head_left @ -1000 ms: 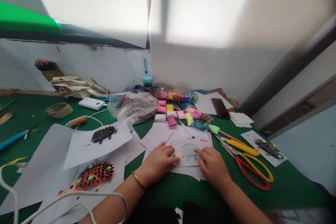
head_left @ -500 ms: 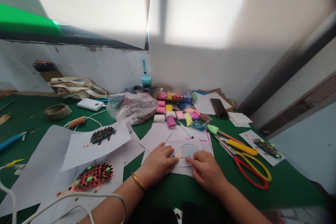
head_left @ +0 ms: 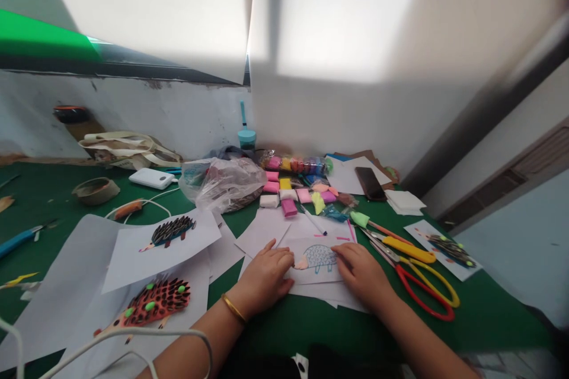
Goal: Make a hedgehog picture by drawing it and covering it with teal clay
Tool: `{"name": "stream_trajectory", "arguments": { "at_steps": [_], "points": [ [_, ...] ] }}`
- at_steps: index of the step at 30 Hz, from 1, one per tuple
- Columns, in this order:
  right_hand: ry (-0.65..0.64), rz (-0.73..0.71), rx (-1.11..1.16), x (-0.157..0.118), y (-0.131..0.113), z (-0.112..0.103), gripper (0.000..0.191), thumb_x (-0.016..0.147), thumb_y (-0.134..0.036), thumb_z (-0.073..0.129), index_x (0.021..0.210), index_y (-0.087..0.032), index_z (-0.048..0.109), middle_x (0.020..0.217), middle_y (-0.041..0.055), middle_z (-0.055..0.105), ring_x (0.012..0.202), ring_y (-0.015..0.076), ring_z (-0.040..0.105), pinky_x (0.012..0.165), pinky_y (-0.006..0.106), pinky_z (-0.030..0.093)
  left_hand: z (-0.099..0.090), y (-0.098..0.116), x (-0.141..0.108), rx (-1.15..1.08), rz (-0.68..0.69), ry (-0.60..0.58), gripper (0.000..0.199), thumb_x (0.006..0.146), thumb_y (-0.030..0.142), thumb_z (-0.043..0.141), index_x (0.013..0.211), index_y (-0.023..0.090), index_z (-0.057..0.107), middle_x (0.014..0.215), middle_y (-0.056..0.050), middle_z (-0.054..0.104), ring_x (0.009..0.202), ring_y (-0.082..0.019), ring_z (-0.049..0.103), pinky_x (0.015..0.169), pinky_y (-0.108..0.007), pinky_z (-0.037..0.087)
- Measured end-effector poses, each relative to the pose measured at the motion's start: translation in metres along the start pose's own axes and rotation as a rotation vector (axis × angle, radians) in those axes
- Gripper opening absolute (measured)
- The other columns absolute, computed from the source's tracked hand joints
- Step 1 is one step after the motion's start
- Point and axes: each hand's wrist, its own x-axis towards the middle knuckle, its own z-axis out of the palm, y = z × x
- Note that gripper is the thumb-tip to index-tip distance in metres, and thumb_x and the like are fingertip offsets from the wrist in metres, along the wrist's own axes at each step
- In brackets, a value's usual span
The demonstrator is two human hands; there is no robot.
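A white paper card [head_left: 288,244] lies in front of me with a hedgehog drawing [head_left: 320,256] on it, blue spines and legs outlined. The hedgehog's head is filled with peach-coloured clay. My left hand [head_left: 269,269] lies at the card's left edge beside the snout, fingers stretched out and holding nothing. My right hand [head_left: 362,272] rests on the card's right side, its fingertips touching near the hedgehog's rear. Its fingers are extended and somewhat bent, with nothing visible in them. More white sheets [head_left: 311,291] lie under the card.
Packets of coloured clay [head_left: 288,208], a pen [head_left: 313,220] and a plastic bag [head_left: 222,180] lie beyond the card. At right are scissors [head_left: 420,281], a yellow cutter [head_left: 409,249], a phone [head_left: 370,183] and a finished hedgehog card [head_left: 442,249]. Further hedgehog pictures [head_left: 155,303] and a white cable [head_left: 133,329] are at left.
My right hand has moved right, off the hedgehog's lower body to its rear, uncovering the drawn legs. My left hand has shifted slightly left, away from the peach head.
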Motion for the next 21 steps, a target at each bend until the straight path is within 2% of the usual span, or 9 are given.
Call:
{"name": "stream_trajectory", "arguments": {
  "at_steps": [4,8,13,17,21],
  "points": [
    [-0.037,0.052,-0.016,0.002,0.008,-0.001,0.027,0.093,-0.023,0.046,0.108,-0.019,0.068,0.105,0.0082,0.07,0.101,0.0233,0.062,0.09,0.04,0.05,-0.001,-0.004,0.0,-0.059,-0.053,0.097,0.032,0.078,0.017,0.064,0.109,0.022,0.056,0.12,-0.006,0.064,0.115,-0.022,0.058,0.117,-0.049,0.027],
    [-0.081,0.025,0.008,0.003,0.006,-0.001,0.028,0.094,-0.024,0.045,0.109,-0.02,0.068,0.106,0.0077,0.071,0.1,0.0227,0.063,0.09,0.039,0.05,0.001,-0.014,0.001,0.046,-0.193,0.205,0.03,0.085,0.014,0.055,0.113,0.021,0.058,0.118,-0.007,0.065,0.112,-0.023,0.058,0.112,-0.049,0.035],
    [-0.086,0.027,-0.053,0.016,0.016,-0.004,0.032,0.093,-0.023,0.043,0.113,-0.017,0.067,0.11,0.0093,0.07,0.105,0.0235,0.061,0.095,0.04,0.047,0.005,-0.021,0.001,0.208,-0.322,0.19,0.044,0.088,0.011,0.046,0.132,0.015,0.05,0.123,-0.014,0.064,0.117,-0.026,0.058,0.108,-0.05,0.038],
    [-0.044,0.13,-0.175,0.038,0.041,-0.012,0.036,0.088,-0.018,0.043,0.115,-0.017,0.067,0.116,0.0104,0.067,0.109,0.0249,0.059,0.098,0.041,0.044,0.002,-0.021,0.002,0.28,-0.383,0.187,0.044,0.088,0.011,0.045,0.131,0.014,0.052,0.117,-0.015,0.065,0.11,-0.028,0.06,0.104,-0.048,0.042],
    [-0.023,0.199,-0.281,0.063,0.063,-0.018,0.036,0.088,-0.02,0.047,0.119,-0.018,0.066,0.118,0.0107,0.065,0.108,0.0262,0.058,0.096,0.041,0.044,-0.003,-0.02,0.004,0.284,-0.411,0.173,0.041,0.088,0.012,0.047,0.128,0.014,0.056,0.112,-0.013,0.065,0.107,-0.028,0.058,0.097,-0.044,0.046]
  ]
}}
